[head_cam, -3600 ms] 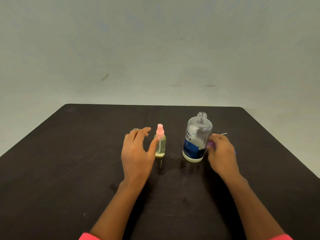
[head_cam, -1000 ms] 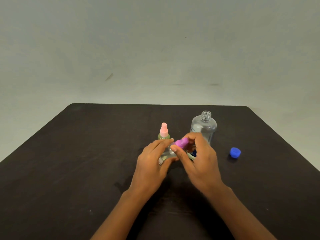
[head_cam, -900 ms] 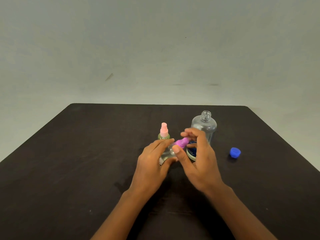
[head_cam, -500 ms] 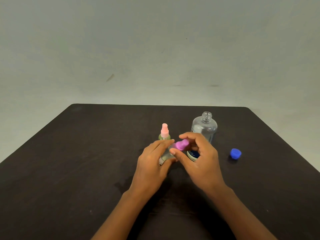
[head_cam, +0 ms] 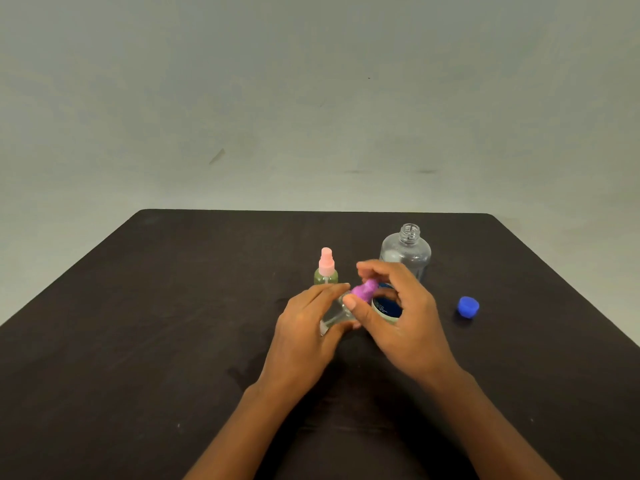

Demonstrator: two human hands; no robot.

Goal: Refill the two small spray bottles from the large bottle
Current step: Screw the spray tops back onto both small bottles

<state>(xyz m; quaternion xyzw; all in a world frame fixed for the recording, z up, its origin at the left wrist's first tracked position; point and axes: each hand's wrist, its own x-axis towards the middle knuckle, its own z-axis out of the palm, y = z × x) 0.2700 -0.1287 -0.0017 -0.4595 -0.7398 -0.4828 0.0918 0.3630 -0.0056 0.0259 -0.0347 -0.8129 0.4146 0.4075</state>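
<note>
A small clear spray bottle (head_cam: 334,315) is gripped in my left hand (head_cam: 304,336) near the table's middle, tilted to the right. Its purple spray top (head_cam: 364,291) is pinched between the thumb and fingers of my right hand (head_cam: 398,320). Just behind my left hand stands a second small spray bottle (head_cam: 326,271) with a pink top and yellowish liquid. The large clear bottle (head_cam: 405,252) with a blue label stands uncapped behind my right hand, its lower part hidden by my fingers.
A blue cap (head_cam: 468,307) lies on the dark table (head_cam: 173,323) to the right of the large bottle. A pale wall rises behind the table's far edge.
Since 3.6 s ago my hands brought the purple-topped bottle to the middle and the blue cap came into view. Over the last second my right fingers shifted around the purple top.
</note>
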